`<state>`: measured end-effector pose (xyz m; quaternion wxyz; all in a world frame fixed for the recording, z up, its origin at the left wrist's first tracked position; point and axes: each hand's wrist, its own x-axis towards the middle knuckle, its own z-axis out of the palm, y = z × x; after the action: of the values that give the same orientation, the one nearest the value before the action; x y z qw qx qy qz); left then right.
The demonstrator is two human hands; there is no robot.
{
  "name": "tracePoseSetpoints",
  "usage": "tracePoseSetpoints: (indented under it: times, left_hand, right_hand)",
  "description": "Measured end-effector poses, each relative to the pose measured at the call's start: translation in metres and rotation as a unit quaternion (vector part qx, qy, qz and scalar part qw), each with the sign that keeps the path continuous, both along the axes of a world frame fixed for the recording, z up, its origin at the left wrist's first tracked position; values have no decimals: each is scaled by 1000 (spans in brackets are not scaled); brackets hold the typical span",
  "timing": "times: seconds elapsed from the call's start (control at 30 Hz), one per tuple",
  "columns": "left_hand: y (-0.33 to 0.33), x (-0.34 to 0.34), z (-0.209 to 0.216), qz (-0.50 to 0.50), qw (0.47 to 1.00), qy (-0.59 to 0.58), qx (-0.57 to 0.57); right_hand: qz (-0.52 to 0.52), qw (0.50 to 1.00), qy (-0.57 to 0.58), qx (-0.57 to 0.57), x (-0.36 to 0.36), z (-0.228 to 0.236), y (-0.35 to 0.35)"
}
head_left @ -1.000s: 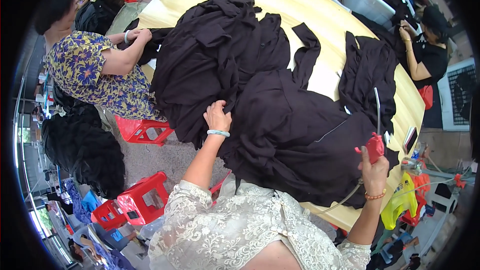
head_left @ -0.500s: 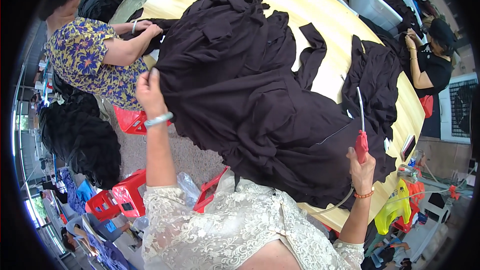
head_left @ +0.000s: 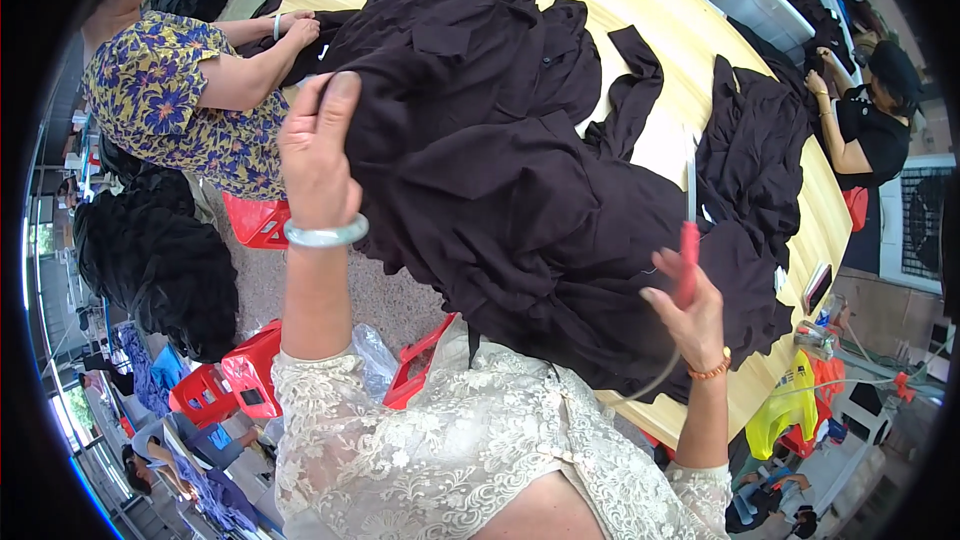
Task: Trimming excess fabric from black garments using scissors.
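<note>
Between the hands (head_left: 322, 165) (head_left: 697, 312), black garment (head_left: 500, 190), apparently

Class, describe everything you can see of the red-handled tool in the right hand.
The red-handled tool has a slightly blurred, plastic-looking grip and a slim, metallic-looking tube pointing toward the picture's top. The right hand holds the grip, partly hiding it. A pale hose curves from below the hand toward the lower left; any join is hidden. The tool overlaps the dark cloth in view; contact is unclear.
</note>
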<state>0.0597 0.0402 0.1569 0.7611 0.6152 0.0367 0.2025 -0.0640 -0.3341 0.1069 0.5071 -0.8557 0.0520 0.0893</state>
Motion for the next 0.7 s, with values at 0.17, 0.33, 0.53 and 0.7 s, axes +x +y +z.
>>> tracePoseSetpoints:
  times: [0.17, 0.33, 0.53, 0.7]
  left_hand:
    - [-62, -41, 63, -126, 988, 0, -91]
    - [-79, -47, 90, -234, 962, -64, -125]
    - [-57, 35, 71, -171, 978, -89, -77]
    - [-127, 67, 51, -212, 971, -105, -29]
  right_hand:
    - [124, 976, -174, -40, 61, -24, 78]
    - [216, 953, 78, 200, 106, -67, 134]
    - [62, 971, 76, 216, 57, 26, 61]
    - [-148, 988, 25, 16, -36, 85, -59]
